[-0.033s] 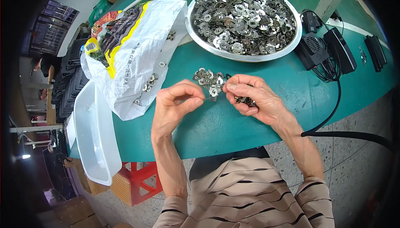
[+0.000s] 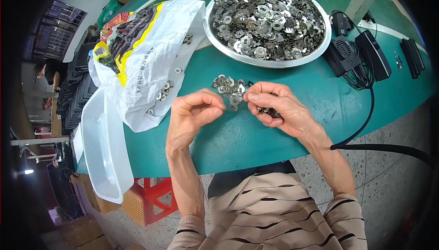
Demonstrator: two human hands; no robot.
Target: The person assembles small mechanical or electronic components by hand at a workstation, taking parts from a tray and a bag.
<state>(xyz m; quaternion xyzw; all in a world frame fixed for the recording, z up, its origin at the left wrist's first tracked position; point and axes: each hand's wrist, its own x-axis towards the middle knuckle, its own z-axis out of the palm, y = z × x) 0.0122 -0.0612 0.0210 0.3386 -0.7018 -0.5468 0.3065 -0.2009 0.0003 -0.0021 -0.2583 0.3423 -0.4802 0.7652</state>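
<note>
Green tabletop (image 2: 238,147) bears a sack (image 2: 171,26) printed with dark characters (image 2: 145,69); right fingers (image 2: 264,98) grip metal pieces (image 2: 270,112), left fingers (image 2: 211,114) pinched together.

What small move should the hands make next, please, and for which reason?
Perhaps the right hand should move slightly toward the left hand: it has metal pieces cupped in its fingers, and both hands face each other with thumb and finger together, but apart. Whether the left pinch holds anything is unclear.

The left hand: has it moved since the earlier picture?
No, in no clear direction: the left hand keeps its place below and left of the metal basin.
</note>
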